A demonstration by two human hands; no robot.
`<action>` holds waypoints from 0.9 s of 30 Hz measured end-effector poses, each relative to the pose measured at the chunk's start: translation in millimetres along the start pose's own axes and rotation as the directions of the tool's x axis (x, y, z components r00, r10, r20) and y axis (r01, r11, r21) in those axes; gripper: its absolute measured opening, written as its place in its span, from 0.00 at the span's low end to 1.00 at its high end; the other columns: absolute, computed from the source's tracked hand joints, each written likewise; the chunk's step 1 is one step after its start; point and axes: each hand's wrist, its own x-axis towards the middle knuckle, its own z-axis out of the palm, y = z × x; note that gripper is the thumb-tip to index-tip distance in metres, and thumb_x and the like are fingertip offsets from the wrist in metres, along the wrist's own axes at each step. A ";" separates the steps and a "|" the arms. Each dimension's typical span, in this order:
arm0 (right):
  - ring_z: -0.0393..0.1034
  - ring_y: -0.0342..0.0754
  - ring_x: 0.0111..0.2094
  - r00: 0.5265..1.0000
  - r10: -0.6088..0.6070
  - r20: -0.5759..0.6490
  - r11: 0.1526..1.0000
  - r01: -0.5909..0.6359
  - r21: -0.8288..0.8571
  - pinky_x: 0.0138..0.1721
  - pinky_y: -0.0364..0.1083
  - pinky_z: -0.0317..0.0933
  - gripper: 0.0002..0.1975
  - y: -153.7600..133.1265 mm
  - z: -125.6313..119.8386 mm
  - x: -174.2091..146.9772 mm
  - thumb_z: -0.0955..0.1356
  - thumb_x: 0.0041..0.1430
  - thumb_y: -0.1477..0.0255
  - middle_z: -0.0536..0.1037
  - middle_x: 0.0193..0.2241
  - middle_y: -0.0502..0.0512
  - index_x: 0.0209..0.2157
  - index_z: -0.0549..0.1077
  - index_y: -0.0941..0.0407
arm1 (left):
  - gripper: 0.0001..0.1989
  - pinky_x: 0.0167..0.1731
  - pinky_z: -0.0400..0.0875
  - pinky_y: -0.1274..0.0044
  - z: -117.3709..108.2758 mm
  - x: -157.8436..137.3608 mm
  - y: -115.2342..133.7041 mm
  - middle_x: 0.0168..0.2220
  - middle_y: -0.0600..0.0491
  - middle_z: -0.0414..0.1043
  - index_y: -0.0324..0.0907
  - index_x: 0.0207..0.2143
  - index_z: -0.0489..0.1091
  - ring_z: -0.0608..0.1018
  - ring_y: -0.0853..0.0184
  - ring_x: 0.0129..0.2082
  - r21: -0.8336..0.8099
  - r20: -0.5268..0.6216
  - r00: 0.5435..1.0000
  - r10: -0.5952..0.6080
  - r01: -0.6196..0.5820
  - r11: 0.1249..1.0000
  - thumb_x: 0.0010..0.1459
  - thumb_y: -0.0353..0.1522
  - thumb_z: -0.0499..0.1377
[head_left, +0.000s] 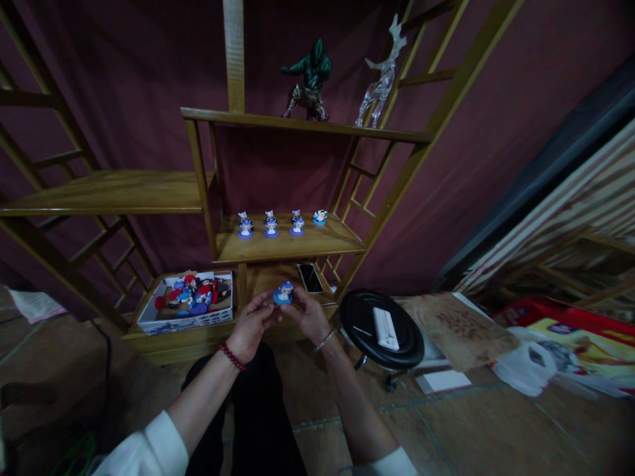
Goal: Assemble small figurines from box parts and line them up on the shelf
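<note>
A person in white sleeves and dark trousers holds a small figurine (283, 293) in front of and below the middle shelf (288, 249) of a wooden display unit, seen from the wearer's head. I see the left hand (254, 322) pinching one side of the toy with its fingertips, a red beaded bracelet (232, 357) circling the wrist. The right hand (308, 316), a silvery bangle (325, 340) at its wrist, grips the opposite side, so both hands are closed around the same piece: purple on top, white in the body, blue at the base.

On the middle shelf itself, three figures on purple bases (270, 229) stand in a front row, with three darker figures (270, 216) close behind them and a blue-based figure (320, 217) at the right end. Below and to the left of that shelf, an open box (149, 322) brims with jumbled red, blue and dark pieces (198, 294). A phone (310, 278) lies directly below the shelf, just beyond the right hand.

Above the middle shelf, a dark green statue (310, 76) crouches beside a clear, glossy one (381, 82) with an arm raised. Below and to its right, a round black stool (357, 311) carries a white object (385, 328), too blurred to identify; farther right lies a white plastic bag (526, 363).
</note>
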 end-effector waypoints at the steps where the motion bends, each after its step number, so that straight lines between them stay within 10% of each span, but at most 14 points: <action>1: 0.68 0.50 0.41 1.000 -0.008 -0.006 1.000 0.008 -0.003 0.47 0.51 0.60 0.19 -0.1 -2.1 1.2 0.69 0.46 0.66 0.74 0.38 0.54 0.41 0.69 0.56 | 0.14 0.33 0.69 0.75 1.9 1.0 0.3 0.33 0.50 0.72 0.38 0.37 0.69 0.74 0.69 0.32 0.009 0.005 1.000 0.005 -0.005 1.000 0.45 0.24 0.60; 27: 0.68 0.48 0.40 0.997 -0.057 -0.048 0.996 0.053 -0.077 0.46 0.49 0.60 0.19 -1.2 -39.2 21.8 0.70 0.45 0.65 0.74 0.38 0.53 0.41 0.68 0.55 | 0.15 0.30 0.68 0.75 37.3 20.5 1.0 0.39 0.47 0.71 0.38 0.37 0.69 0.73 0.66 0.34 0.044 0.056 0.994 0.090 -0.092 0.995 0.44 0.22 0.58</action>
